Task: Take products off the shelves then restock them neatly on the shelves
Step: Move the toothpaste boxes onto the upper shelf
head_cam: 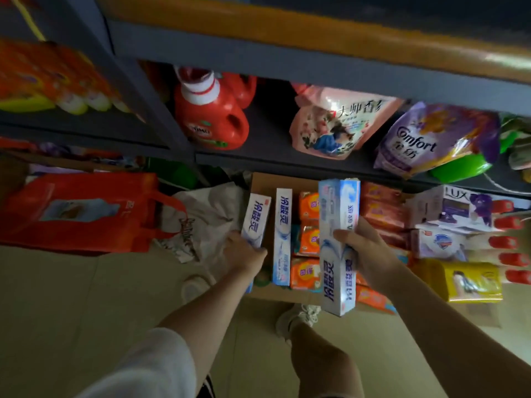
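White sleeve and bare forearms fill the bottom of the frame, with the person's knees and pale shoes below them on a tan floor. Just beyond, at the centre, both hands are busy with toothpaste cartons. The right hand [366,254] has its fingers and thumb curled round a tall blue-and-white toothpaste box [339,245], lifted clear above the carton under it. The left hand [244,254] grips the near end of a smaller white toothpaste box [255,222], which leans at the left edge of an open cardboard box [284,295] standing on the floor.

Inside that cardboard box a second white toothpaste box [282,237] lies flat beside a column of orange soap packs [308,239]. To the right of centre sit more orange packs, a white LUX carton [457,208], a yellow pack [471,281] and a row of red caps at the frame's right edge. At left centre lie a red tote bag [77,211] and a crumpled pale bag.

Farther up, the dark shelf [258,159] carries a red detergent jug [209,116], a pink refill pouch [333,124] and a purple Comfort pouch [431,139], loosely spaced and tilted rather than lined up. Orange packs fill the upper left; they are too blurred to read.

My judgement is that the work is at an early or middle stage: many goods sit low by the floor, two toothpaste boxes are in hand, and whether they are coming out or going back cannot be told. Neat rows on the shelf remain to be made.
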A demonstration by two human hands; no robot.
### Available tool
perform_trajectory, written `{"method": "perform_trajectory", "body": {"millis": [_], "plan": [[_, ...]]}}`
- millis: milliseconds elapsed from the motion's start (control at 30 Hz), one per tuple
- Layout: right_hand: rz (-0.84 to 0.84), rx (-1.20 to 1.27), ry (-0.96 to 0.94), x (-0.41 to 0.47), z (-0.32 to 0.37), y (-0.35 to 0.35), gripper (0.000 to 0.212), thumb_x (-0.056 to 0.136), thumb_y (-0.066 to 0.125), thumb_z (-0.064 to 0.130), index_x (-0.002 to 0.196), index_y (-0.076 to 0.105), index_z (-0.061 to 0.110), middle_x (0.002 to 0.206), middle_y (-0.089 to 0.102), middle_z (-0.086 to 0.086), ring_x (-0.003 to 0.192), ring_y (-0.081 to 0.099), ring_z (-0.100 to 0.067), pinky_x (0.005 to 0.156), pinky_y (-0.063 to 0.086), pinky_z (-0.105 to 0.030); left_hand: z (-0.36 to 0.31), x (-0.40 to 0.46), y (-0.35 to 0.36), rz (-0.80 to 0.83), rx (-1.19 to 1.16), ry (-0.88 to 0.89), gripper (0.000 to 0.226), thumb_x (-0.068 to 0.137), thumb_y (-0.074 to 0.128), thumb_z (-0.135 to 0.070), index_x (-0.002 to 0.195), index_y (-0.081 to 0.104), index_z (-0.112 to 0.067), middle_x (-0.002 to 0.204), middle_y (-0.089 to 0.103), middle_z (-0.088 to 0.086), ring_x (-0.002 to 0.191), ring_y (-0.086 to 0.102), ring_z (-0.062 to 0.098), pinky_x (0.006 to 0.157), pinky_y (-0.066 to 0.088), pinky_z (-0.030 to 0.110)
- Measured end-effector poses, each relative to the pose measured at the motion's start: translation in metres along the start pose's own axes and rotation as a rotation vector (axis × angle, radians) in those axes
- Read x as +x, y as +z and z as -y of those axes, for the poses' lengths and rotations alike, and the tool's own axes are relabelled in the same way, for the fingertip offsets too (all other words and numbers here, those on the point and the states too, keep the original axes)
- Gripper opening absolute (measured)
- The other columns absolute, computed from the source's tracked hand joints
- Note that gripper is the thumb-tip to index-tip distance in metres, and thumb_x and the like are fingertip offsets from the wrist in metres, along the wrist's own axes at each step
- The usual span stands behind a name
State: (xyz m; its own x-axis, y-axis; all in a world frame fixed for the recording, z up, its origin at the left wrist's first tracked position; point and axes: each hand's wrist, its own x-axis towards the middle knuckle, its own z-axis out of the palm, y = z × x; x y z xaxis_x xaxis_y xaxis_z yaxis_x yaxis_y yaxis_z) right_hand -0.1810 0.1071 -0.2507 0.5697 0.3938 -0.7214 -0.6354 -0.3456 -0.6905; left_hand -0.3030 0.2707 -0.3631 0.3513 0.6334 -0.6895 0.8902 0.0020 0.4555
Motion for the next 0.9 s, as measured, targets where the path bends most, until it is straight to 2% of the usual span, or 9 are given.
{"method": "perform_trajectory", "body": {"millis": [100,167,267,367,467,600,700,767,900], "plan": [[-0.025,0.055,-0.007,0.005,0.000,0.004,0.036,0.084,0.059,0.003,0.116,0.051,0.014,0.088,0.067,-0.005,0.068,0.067,-0.012,0.055,0.053,-0.024,0.007,0.001,0.003,0.022,0.069,0.109,0.048,0.076,0.066,-0.023,0.118,0.046,-0.008,0.113,0.048,0.005,0.104,0.049,0.018,0.083,0.041,0.026],[-0.040,0.117,0.021,0.004,0.001,0.005,0.040,0.073,0.063,0.013,0.112,0.053,0.017,0.089,0.065,-0.008,0.070,0.066,-0.017,0.055,0.054,-0.028,0.011,0.004,-0.001,0.105,0.021,0.160,0.041,0.081,0.058,-0.015,0.120,0.050,-0.007,0.122,0.050,0.008,0.111,0.051,0.023,0.088,0.042,0.027],[-0.050,0.141,0.040,-0.003,0.005,0.006,0.032,0.075,0.069,0.023,0.104,0.055,0.021,0.076,0.065,-0.004,0.060,0.065,-0.013,0.049,0.051,-0.027,0.007,0.005,-0.015,0.318,-0.110,0.133,0.031,0.087,0.046,-0.010,0.116,0.056,-0.013,0.117,0.060,0.009,0.099,0.062,0.020,0.080,0.053,0.032],[-0.040,0.031,0.018,-0.010,0.010,0.010,0.050,0.070,0.068,0.030,0.116,0.050,0.022,0.087,0.068,0.000,0.072,0.066,-0.014,0.053,0.051,-0.025,-0.007,-0.003,-0.032,0.523,-0.220,0.146,0.040,0.091,0.038,-0.003,0.124,0.053,-0.019,0.118,0.060,-0.004,0.107,0.056,0.012,0.081,0.047,0.025],[-0.086,-0.175,-0.009,-0.014,0.013,0.012,0.052,0.071,0.077,0.022,0.115,0.048,0.019,0.099,0.064,-0.007,0.081,0.065,-0.022,0.059,0.050,-0.031,-0.014,-0.013,-0.053,0.449,-0.161,0.173,0.034,0.095,0.039,-0.007,0.125,0.053,-0.014,0.117,0.058,-0.003,0.103,0.053,0.009,0.080,0.042,0.021],[-0.149,-0.519,-0.085,-0.019,0.023,0.012,0.037,0.073,0.078,0.019,0.095,0.048,0.021,0.094,0.064,-0.004,0.083,0.065,-0.023,0.072,0.054,-0.041,-0.013,-0.035,-0.092,0.375,-0.173,0.139,0.026,0.095,0.045,-0.014,0.120,0.054,-0.012,0.111,0.063,0.003,0.094,0.060,0.015,0.074,0.044,0.021],[-0.087,-0.713,-0.124,-0.022,0.043,0.023,0.035,0.076,0.075,0.021,0.095,0.046,0.016,0.086,0.060,0.001,0.075,0.060,-0.017,0.062,0.049,-0.032,-0.008,-0.056,-0.130,0.321,-0.185,0.136,0.021,0.094,0.049,-0.014,0.114,0.056,-0.012,0.104,0.065,0.004,0.088,0.062,0.014,0.070,0.045,0.019],[-0.020,-0.833,-0.166,-0.025,0.057,0.035,0.035,0.077,0.074,0.021,0.094,0.044,0.012,0.079,0.055,0.006,0.069,0.055,-0.013,0.053,0.041,-0.024,0.001,-0.069,-0.155,0.250,-0.218,0.109,0.018,0.093,0.051,-0.015,0.110,0.058,-0.013,0.102,0.066,0.005,0.092,0.063,0.017,0.081,0.048,0.027],[0.162,-1.008,-0.263,-0.035,0.081,0.073,0.038,0.079,0.072,0.026,0.095,0.043,0.008,0.081,0.052,0.005,0.077,0.052,-0.018,0.056,0.035,-0.030,0.032,-0.109,-0.204,0.101,-0.249,0.085,0.010,0.091,0.054,-0.010,0.094,0.058,-0.019,0.099,0.065,0.009,0.087,0.062,0.020,0.083,0.048,0.034]]}}
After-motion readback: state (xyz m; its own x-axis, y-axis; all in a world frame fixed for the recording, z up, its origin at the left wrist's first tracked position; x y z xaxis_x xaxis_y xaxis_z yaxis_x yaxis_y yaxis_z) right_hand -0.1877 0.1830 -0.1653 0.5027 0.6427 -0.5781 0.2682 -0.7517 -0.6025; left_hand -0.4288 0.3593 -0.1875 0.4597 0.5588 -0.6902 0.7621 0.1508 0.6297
